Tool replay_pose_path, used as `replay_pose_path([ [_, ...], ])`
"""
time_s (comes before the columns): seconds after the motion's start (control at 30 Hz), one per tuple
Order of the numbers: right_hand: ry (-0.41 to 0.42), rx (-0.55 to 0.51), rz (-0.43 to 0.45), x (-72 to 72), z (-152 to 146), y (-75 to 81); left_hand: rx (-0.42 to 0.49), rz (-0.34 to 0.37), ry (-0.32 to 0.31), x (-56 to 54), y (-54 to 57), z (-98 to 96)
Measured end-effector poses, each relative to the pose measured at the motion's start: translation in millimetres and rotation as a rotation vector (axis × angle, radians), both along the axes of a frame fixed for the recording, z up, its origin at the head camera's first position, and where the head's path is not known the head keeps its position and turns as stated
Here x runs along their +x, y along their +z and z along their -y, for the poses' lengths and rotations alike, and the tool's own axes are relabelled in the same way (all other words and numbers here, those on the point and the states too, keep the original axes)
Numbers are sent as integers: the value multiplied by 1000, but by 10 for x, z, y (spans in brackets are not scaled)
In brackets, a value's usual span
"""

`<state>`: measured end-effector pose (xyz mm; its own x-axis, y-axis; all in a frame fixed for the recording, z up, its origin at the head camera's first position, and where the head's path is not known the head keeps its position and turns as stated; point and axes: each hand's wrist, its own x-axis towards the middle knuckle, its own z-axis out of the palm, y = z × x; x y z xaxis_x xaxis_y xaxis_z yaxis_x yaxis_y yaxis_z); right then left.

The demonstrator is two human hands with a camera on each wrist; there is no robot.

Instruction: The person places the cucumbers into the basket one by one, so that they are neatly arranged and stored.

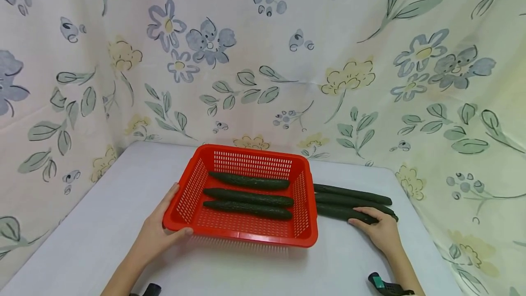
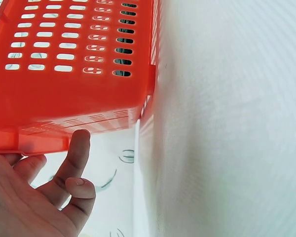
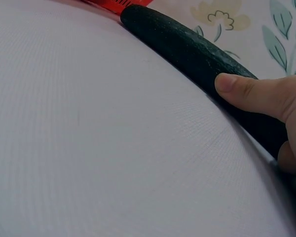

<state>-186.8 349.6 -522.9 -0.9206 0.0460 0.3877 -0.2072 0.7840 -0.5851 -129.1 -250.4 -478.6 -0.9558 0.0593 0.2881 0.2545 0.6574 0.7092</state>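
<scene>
A red perforated plastic basket (image 1: 246,236) stands on the white table, with three dark green cucumbers (image 1: 248,197) lying side by side inside it. My left hand (image 1: 154,236) holds its front left corner, thumb along the front rim and fingers at the left side. In the left wrist view, some fingers of that hand (image 2: 54,192) are bent beside the red wall. To the right of the basket lie three more cucumbers (image 1: 349,192). My right hand (image 1: 384,232) grips the nearest cucumber (image 3: 187,52) near its right end, thumb on the near side; its other fingers are partly hidden.
A white cloth covers the table (image 1: 230,268). Behind it and along both sides hangs a pale curtain (image 1: 255,108) with flowers and leaves. Dark bands, the right one (image 1: 388,287) with a green part, sit at both wrists.
</scene>
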Motion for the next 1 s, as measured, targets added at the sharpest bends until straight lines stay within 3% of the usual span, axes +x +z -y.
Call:
replay_pose_path([
  [0.5,-17,-32,0,25,-17,46,-3,0,2,-6,-17,4],
  [0.83,-66,-68,40,44,-20,211,-1,-15,-1,-8,-28,12],
  [1.0,-103,-131,12,65,-12,324,-2,-8,1,-5,-32,11],
])
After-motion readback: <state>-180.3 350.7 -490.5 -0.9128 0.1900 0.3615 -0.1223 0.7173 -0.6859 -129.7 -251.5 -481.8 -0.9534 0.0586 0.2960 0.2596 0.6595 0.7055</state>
